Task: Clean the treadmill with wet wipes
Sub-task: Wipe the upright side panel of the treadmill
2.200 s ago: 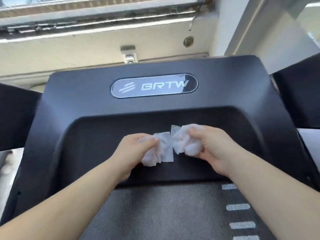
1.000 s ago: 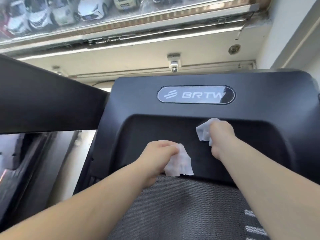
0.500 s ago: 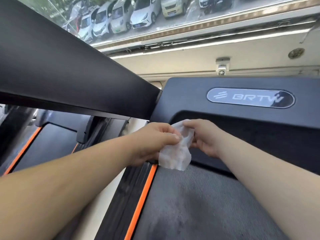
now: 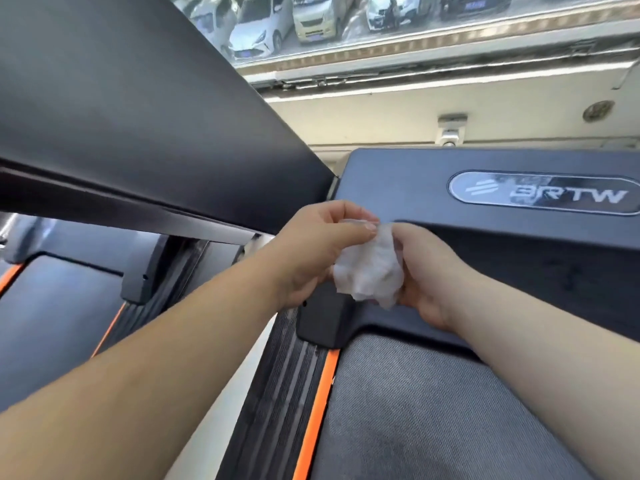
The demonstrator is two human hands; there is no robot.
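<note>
On the head camera I see both hands meeting over the front left corner of the treadmill (image 4: 408,174). Its front cover (image 4: 536,265) is a matte black moulded shell. The left hand (image 4: 311,251) pinches the top of the wet wipe (image 4: 370,271) between thumb and fingertips, and the right hand (image 4: 426,278) curls round it from the other side, so each grip holds the wipe. The wipe is a crumpled white fibrous wad in front of the rounded corner cap (image 4: 325,320); I cannot tell whether they touch. Below lies the grey woven belt (image 4: 433,410), edged by 1 orange stripe (image 4: 317,403) and a ribbed black side rail (image 4: 277,375). A glossy oval BRTW badge (image 4: 543,192) sits on the cover.
</note>
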